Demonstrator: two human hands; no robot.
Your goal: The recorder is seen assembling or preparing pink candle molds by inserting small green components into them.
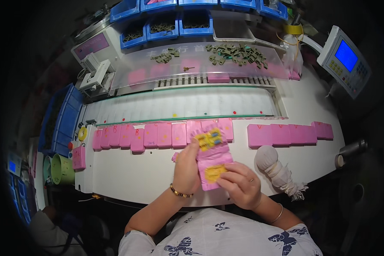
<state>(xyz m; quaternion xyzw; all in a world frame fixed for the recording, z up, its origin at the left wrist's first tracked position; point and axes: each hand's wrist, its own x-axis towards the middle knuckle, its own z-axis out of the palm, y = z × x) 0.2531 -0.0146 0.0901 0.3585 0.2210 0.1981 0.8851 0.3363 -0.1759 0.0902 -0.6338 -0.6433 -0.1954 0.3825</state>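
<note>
My left hand (pixel 187 165) is closed on the left edge of an unfolded pink wrapper (pixel 213 158), held up above the white table. At its far end lie small yellow and blue pieces (pixel 210 140), too blurred to name. A flat yellow piece (pixel 214 173) rests on its near end. My right hand (pixel 242 184) has its fingers bent together at the right edge of this yellow piece, pinching there. Whether the fingertips grip the piece or the wrapper under it is hard to see.
Pink blocks (pixel 158 135) stand in a row behind my hands, with more pink blocks (pixel 281 135) to the right. A cloth-wrapped bundle (pixel 277 170) lies right of my right hand. Beyond are a long white channel (pixel 183 103), a clear cover (pixel 132 64) bearing metal parts, and blue bins (pixel 196 30).
</note>
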